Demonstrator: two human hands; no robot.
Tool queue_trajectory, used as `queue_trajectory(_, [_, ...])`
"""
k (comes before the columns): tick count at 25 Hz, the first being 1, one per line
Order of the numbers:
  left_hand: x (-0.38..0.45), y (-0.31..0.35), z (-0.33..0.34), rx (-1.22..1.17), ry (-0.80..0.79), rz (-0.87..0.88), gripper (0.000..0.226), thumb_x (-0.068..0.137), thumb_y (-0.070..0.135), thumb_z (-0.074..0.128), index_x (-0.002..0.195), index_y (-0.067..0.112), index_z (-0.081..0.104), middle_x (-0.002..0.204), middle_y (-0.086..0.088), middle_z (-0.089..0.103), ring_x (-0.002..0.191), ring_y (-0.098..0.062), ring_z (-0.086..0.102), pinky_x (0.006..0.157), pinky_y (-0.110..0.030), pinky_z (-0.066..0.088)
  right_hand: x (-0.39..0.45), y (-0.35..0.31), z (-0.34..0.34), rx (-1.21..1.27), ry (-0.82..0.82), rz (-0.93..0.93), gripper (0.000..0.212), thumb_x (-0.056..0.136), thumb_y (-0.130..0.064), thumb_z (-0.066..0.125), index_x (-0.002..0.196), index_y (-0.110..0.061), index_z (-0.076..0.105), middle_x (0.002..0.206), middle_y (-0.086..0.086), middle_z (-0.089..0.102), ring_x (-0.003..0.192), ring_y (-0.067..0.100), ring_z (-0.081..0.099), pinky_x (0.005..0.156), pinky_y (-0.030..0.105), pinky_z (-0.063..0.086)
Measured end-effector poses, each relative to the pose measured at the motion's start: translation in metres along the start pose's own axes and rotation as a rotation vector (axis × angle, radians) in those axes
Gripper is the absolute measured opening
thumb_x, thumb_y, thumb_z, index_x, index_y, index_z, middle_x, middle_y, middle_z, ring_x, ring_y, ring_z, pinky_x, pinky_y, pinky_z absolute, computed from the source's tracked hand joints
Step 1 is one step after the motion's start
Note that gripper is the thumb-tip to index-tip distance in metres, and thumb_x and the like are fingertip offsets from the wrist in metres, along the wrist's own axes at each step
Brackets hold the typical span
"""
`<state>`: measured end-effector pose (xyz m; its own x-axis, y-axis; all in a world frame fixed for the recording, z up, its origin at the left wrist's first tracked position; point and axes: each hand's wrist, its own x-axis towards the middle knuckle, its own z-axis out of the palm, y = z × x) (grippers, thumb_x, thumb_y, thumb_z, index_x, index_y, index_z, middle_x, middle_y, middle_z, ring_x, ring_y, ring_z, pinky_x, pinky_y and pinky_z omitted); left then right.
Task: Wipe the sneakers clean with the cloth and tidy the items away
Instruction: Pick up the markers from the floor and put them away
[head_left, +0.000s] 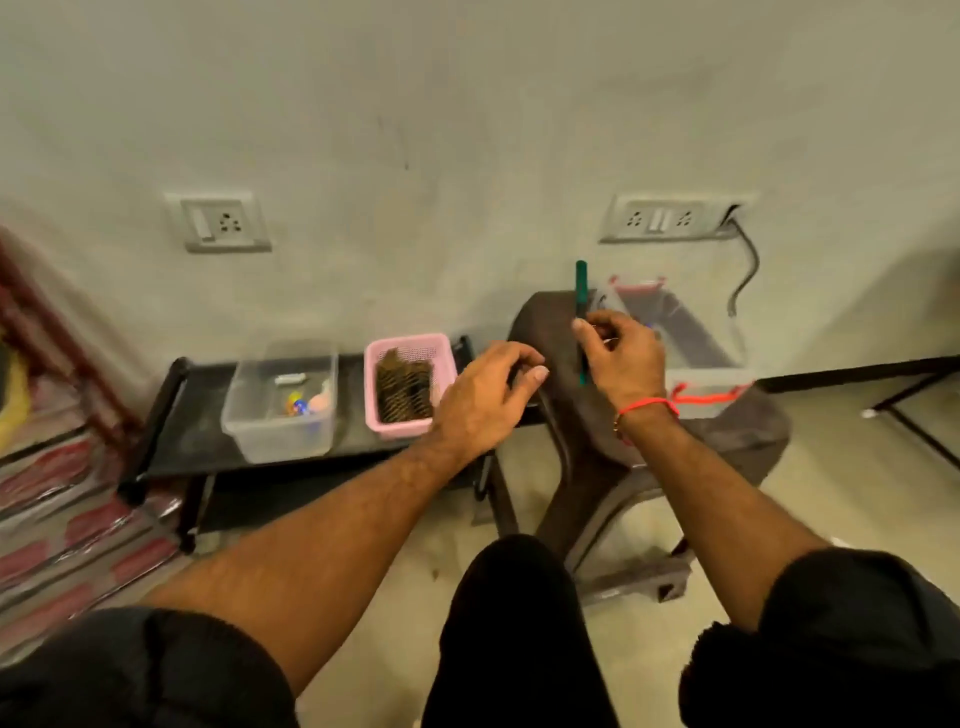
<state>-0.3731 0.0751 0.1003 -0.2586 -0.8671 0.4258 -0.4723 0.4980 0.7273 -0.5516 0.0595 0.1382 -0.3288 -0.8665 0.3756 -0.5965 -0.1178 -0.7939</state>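
My right hand (623, 358) is closed around a thin green stick-like tool (581, 291), held upright over a brown plastic stool (571, 431). My left hand (488, 395) hovers just left of it above the stool's edge, fingers curled and apart, holding nothing. Behind my right hand a clear box with red handles (706, 379) stands on the stool. No sneakers or cloth show in this view.
A low black rack (192, 415) against the wall carries a clear tub (280, 415) with small colourful items and a pink basket (410, 384) holding something brown. A patterned mat (62, 509) lies at left. A black table leg (909, 415) stands at right. My knee (514, 623) is below.
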Motion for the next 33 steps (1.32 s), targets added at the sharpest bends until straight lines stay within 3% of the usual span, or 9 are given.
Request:
queue_trajectory(3, [0.05,0.035,0.036,0.04,-0.057,-0.007,0.037,0.102,0.046,0.051,0.13,0.025,0.061,0.132,0.004,0.056,0.113,-0.014,0.057,0.098,-0.042,0.051,0.05,0.021,-0.062,-0.121,0.056,0.084,0.02,0.089,-0.024,0.069,0.101,-0.008,0.075,0.089,0.01,0.075,0.085,0.023,0.069,0.089,0.037,0.054])
queue_trajectory(7, [0.105,0.066,0.09,0.082,-0.23,-0.192,0.061,0.101,0.054,0.047,0.154,0.023,0.041,0.164,-0.001,0.031,0.149,-0.022,0.032,0.121,-0.043,0.032,0.094,0.06,-0.097,-0.424,-0.124,0.329,0.027,0.089,-0.025,0.07,0.104,-0.002,0.072,0.099,0.018,0.073,0.09,0.028,0.069,0.083,0.029,0.052])
queue_trajectory(13, [0.112,0.07,0.134,0.137,-0.262,-0.286,0.079,0.098,0.051,0.057,0.161,0.019,0.022,0.171,0.003,0.004,0.153,-0.024,0.026,0.12,-0.042,0.03,0.122,0.084,-0.082,-0.758,-0.526,0.48,0.023,0.087,-0.016,0.07,0.106,-0.004,0.066,0.089,0.009,0.064,0.082,0.025,0.062,0.072,0.034,0.049])
queue_trajectory(15, [0.101,0.068,0.138,0.04,-0.165,-0.326,0.079,0.099,0.047,0.058,0.162,0.022,0.018,0.17,0.002,0.011,0.149,-0.024,0.034,0.118,-0.042,0.033,0.13,0.09,-0.076,-0.72,-0.572,0.521,0.019,0.089,-0.026,0.068,0.094,-0.008,0.066,0.091,0.009,0.067,0.086,0.026,0.065,0.08,0.038,0.053])
queue_trajectory(17, [0.091,0.069,0.138,-0.064,-0.091,-0.369,0.077,0.1,0.046,0.055,0.162,0.026,0.016,0.16,-0.004,0.04,0.138,-0.026,0.049,0.116,-0.043,0.04,0.136,0.098,-0.07,-0.656,-0.626,0.531,0.03,0.092,-0.038,0.065,0.085,-0.01,0.061,0.09,0.009,0.067,0.087,0.027,0.066,0.087,0.04,0.053])
queue_trajectory(20, [0.085,0.072,0.138,-0.109,-0.059,-0.405,0.072,0.102,0.042,0.052,0.161,0.029,0.014,0.134,-0.008,0.065,0.117,-0.024,0.065,0.104,-0.042,0.052,0.139,0.104,-0.055,-0.6,-0.671,0.481,0.026,0.093,-0.038,0.064,0.089,-0.013,0.061,0.078,0.004,0.061,0.07,0.02,0.059,0.077,0.035,0.052])
queue_trajectory(24, [0.087,0.073,0.135,-0.122,-0.085,-0.422,0.072,0.103,0.04,0.053,0.161,0.029,0.012,0.134,-0.006,0.065,0.116,-0.02,0.066,0.099,-0.037,0.053,0.144,0.111,-0.042,-0.538,-0.727,0.428,0.035,0.093,-0.027,0.064,0.125,-0.015,0.058,0.101,0.009,0.064,0.085,0.023,0.06,0.078,0.036,0.049])
queue_trajectory(29, [0.087,0.072,0.133,-0.117,-0.119,-0.414,0.073,0.102,0.042,0.052,0.161,0.03,0.012,0.134,-0.007,0.064,0.115,-0.021,0.066,0.099,-0.039,0.053,0.142,0.108,-0.04,-0.425,-0.787,0.439,0.045,0.089,-0.011,0.066,0.131,-0.019,0.056,0.119,0.01,0.065,0.101,0.028,0.065,0.086,0.041,0.057])
queue_trajectory(33, [0.091,0.071,0.134,-0.132,-0.18,-0.442,0.072,0.102,0.045,0.05,0.161,0.034,0.01,0.139,-0.009,0.061,0.118,-0.025,0.066,0.102,-0.045,0.053,0.138,0.111,-0.044,-0.563,-0.716,0.358,0.044,0.09,-0.021,0.068,0.132,-0.016,0.056,0.122,0.012,0.065,0.104,0.029,0.064,0.091,0.041,0.055])
